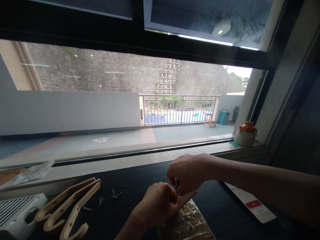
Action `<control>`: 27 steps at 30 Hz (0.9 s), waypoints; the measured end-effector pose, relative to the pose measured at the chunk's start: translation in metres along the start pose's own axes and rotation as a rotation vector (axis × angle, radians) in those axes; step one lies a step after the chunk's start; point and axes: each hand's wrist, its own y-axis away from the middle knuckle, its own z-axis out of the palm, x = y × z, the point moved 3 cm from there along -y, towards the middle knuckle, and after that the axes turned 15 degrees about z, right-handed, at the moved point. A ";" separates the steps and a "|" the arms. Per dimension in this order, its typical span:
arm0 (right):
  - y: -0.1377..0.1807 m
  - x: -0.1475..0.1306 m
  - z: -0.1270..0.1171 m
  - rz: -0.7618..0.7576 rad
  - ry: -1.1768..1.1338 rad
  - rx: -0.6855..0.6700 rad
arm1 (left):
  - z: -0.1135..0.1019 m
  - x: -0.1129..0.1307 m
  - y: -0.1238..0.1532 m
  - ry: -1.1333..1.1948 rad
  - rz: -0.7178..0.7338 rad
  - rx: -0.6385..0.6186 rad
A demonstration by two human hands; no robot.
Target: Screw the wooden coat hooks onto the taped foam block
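Pinching a small dark thing (pixel 177 183) in the right hand (pixel 190 173), fingers curled tight around it, with the left hand (pixel 160 201) bunched just below, fingertips together, though can't tell on what. Right under the grip, a tan wooden-looking piece (pixel 186 199) over a plastic-wrapped block (pixel 192 221). Left of the grip, some loose screws (pixel 87 209), then three wooden hooks (pixel 75 213); over to its right, a phone (pixel 252 203), lit up on the dark tabletop (pixel 132 176).

Holds right hand (pixel 187 171) nearer the counter's (pixel 135 181) far edge, just beyond left hand (pixel 160 201), with fingers (pixel 172 191) curled.
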 end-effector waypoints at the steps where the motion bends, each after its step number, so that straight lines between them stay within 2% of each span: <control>1: 0.003 0.000 -0.001 -0.014 0.009 -0.003 | 0.000 0.001 0.000 0.010 -0.005 -0.003; 7: 0.006 -0.002 0.004 -0.096 0.023 0.082 | -0.003 0.002 -0.002 -0.016 -0.012 -0.003; 13: 0.001 0.008 0.010 0.105 -0.037 0.060 | -0.002 0.002 -0.001 -0.058 0.004 0.019; 17: 0.005 0.006 0.002 -0.020 -0.059 0.057 | 0.000 0.001 -0.001 -0.041 -0.010 0.022; 20: 0.003 0.003 -0.002 -0.099 -0.099 0.114 | 0.001 0.000 -0.001 -0.003 -0.001 0.027; 27: -0.019 0.011 0.009 -0.002 -0.213 0.128 | 0.008 -0.009 0.000 -0.015 0.012 0.041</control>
